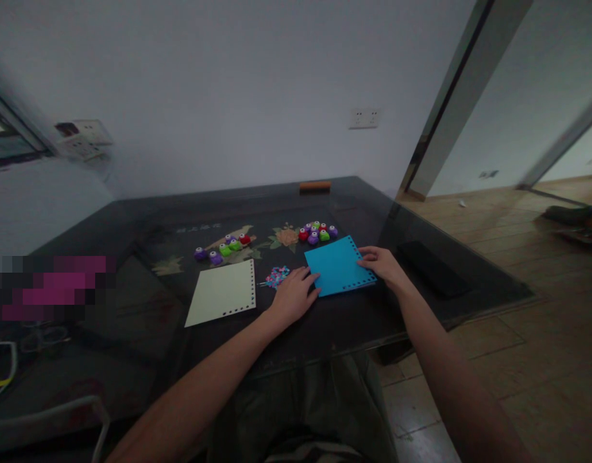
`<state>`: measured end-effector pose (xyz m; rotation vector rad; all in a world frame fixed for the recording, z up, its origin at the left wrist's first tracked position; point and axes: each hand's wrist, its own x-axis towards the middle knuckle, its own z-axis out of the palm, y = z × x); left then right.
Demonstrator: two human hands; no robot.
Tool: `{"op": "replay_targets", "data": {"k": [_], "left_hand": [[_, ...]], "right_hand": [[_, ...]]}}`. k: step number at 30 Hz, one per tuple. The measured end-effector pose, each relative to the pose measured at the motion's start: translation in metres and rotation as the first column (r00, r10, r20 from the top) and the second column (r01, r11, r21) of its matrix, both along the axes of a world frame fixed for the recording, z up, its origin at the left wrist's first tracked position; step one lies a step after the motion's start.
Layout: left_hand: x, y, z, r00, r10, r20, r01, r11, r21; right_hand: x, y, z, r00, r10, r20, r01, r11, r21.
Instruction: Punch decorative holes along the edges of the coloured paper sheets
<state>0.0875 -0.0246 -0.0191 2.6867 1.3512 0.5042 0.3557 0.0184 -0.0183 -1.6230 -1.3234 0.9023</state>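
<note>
A blue paper sheet (339, 265) with punched holes along its edges lies flat on the dark glass table (180, 360). My left hand (293, 296) rests on the table with its fingertips touching the sheet's left corner. My right hand (382, 262) holds the sheet's right edge between fingers and thumb. A small pile of pink and blue punched paper bits (277, 276) sits just left of my left hand. A cream sheet (224, 292) with holes along two edges lies further left.
Two clusters of small coloured craft punches stand behind the sheets, one cluster (222, 247) at the left, the other cluster (317, 232) at the right. A black flat object (433, 267) lies near the table's right edge. An orange bar (315, 186) sits at the far edge.
</note>
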Motion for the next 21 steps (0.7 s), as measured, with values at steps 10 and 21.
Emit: {"op": "replay_targets", "data": {"k": [10,21], "left_hand": [[-0.0001,0.0007,-0.0007,1.000,0.008,0.004,-0.008,1.000,-0.005],[0.0002,0.0014,-0.0017,1.000,0.012,-0.008,-0.012,1.000,0.014]], "right_hand": [[-0.0019,-0.0012,0.0011,1.000,-0.011,0.023,0.010,1.000,0.030],[0.0023,0.0046,-0.0042,0.961,-0.087,0.261,0.058,0.992,0.115]]}}
